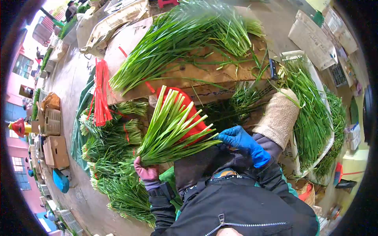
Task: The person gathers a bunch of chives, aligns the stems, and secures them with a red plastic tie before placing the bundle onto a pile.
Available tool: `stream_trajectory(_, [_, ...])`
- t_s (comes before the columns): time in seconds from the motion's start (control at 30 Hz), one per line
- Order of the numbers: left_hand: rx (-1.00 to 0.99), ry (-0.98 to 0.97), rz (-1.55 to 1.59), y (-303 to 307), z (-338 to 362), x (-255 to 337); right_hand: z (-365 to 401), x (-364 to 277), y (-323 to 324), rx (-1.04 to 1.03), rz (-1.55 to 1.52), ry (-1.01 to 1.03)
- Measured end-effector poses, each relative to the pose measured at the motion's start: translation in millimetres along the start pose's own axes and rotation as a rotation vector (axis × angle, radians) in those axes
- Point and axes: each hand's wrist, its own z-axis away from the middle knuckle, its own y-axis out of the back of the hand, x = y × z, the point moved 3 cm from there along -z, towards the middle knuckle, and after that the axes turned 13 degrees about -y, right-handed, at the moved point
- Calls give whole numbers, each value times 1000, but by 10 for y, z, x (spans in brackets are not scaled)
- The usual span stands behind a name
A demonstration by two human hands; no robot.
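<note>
My left hand (147, 172), in a pinkish glove, is wrapped round the leafy lower part of a bunch of garlic chives (173, 126). The pale cut ends fan out upward and to the right. My right hand (242, 142), in a blue glove, is at the right edge of the fan, its fingertips pinched at the end of a stalk. Behind the bunch lies red cloth (188, 114) over my leg. A large loose heap of chives (185, 35) covers much of the cardboard-topped table (181, 76) before me.
Bundles of chives (118, 157) with red ties are stacked at left, below hanging red tie strips (102, 90). A white crate (330, 118) of chives stands at right. A dark flat object (273, 69) lies at the table's right edge. Sacking (277, 116) wraps my right knee.
</note>
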Motion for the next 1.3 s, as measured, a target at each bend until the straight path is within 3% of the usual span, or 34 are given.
stream_trajectory(0.13, [65,24,13,-241,45,-1,-207,149,53,163,357,-6])
stream_trajectory(0.2, [86,41,39,-274,64,6,-224,169,1,133,287,-71])
stream_trajectory(0.27, [34,-7,6,-154,15,3,-218,138,-60,40,223,85])
stream_trajectory(0.3, [73,-12,11,-117,-3,-6,-93,-38,-122,-9,196,60])
stream_trajectory(0.53, [-21,-141,-14,186,-63,-13,-181,40,-146,1,310,241])
stream_trajectory(0.63, [-35,-139,-72,56,-39,23,-149,-2,-179,-35,113,293])
stream_trajectory(0.7, [99,130,119,-218,39,-2,-194,34,-135,181,507,479])
stream_trajectory(0.8, [14,41,62,-138,36,-12,-150,13,-145,218,423,539])
stream_trajectory(0.93, [-35,101,130,-200,45,-31,-104,-50,-147,214,397,541])
stream_trajectory(1.03, [2,43,103,-260,85,-29,-38,-154,-185,138,193,434])
stream_trajectory(1.1, [33,84,136,-216,53,-23,-112,-99,-189,0,43,153])
stream_trajectory(1.2, [56,41,90,-194,51,-30,-185,-115,-180,100,-30,26])
stream_trajectory(1.3, [69,74,105,-221,75,-22,-228,-145,-234,134,-134,82])
